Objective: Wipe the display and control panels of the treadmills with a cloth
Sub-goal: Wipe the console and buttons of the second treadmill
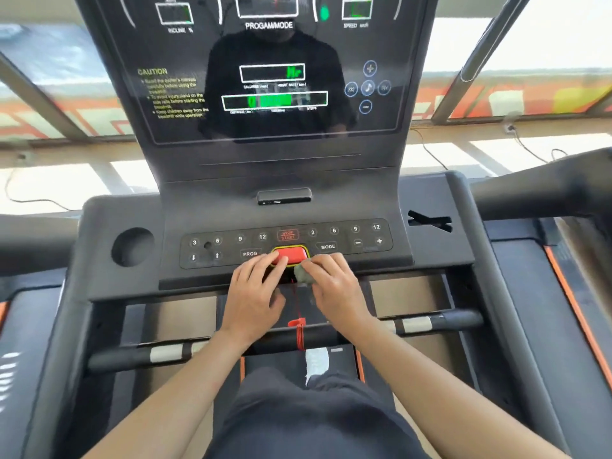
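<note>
A black treadmill console fills the view. Its glossy display (271, 77) stands upright with green readouts, and below it lies the control panel (231, 246) with numbered buttons. A red safety key (291, 254) sits at the panel's front centre. My right hand (334, 286) grips a small grey cloth (303, 273) just right of the red key, at the panel's front edge. My left hand (253, 293) rests with its fingers curled on the left side of the red key.
A red cord with a clip (299, 329) hangs from the key to the black handlebar (440, 321). A round cup holder (132, 246) is at left, a slotted tray (429, 221) at right. Another treadmill (543, 193) stands to the right. Windows lie ahead.
</note>
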Action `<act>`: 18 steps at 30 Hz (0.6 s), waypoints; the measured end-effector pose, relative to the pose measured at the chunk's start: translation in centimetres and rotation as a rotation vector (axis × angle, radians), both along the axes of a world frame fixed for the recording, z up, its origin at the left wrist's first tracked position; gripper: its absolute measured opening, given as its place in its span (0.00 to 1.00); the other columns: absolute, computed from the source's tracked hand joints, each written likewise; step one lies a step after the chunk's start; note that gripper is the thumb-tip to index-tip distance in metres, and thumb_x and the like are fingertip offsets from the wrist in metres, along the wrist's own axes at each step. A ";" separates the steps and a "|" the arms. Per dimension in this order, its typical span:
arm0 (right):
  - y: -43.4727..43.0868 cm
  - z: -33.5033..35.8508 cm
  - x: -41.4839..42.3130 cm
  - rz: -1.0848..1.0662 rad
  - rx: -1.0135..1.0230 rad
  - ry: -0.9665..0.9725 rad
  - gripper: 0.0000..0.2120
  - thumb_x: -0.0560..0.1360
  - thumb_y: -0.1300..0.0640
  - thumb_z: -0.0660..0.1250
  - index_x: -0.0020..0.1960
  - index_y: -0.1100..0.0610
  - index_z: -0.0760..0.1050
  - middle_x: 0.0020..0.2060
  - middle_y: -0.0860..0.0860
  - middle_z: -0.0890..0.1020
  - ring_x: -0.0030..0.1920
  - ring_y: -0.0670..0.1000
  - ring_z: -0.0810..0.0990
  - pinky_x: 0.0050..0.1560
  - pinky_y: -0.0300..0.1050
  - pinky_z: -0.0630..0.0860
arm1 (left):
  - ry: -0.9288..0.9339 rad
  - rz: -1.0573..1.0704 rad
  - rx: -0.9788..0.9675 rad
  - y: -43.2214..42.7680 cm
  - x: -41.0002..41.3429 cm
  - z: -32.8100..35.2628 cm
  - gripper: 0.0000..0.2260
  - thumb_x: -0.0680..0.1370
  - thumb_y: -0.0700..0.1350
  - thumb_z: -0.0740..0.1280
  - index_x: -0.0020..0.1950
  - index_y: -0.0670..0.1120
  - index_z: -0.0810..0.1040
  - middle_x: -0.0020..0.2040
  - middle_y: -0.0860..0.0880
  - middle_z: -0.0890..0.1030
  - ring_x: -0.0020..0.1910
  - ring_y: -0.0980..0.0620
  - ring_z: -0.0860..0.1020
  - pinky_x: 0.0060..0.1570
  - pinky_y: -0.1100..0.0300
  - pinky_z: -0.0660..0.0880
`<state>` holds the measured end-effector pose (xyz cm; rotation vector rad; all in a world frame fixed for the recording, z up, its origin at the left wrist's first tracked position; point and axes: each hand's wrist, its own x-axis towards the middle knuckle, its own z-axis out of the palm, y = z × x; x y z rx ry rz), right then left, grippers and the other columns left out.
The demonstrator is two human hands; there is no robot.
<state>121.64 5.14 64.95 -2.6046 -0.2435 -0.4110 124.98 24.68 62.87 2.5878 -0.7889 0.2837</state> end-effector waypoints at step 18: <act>-6.5 6.7 10.3 -0.602 0.288 0.090 0.18 0.75 0.63 0.68 0.63 0.52 0.78 0.54 0.48 0.76 0.53 0.50 0.73 0.56 0.39 0.70 | 0.062 0.204 -0.055 2.6 11.0 3.2 0.23 0.75 0.49 0.65 0.70 0.47 0.77 0.73 0.45 0.74 0.73 0.41 0.70 0.69 0.43 0.70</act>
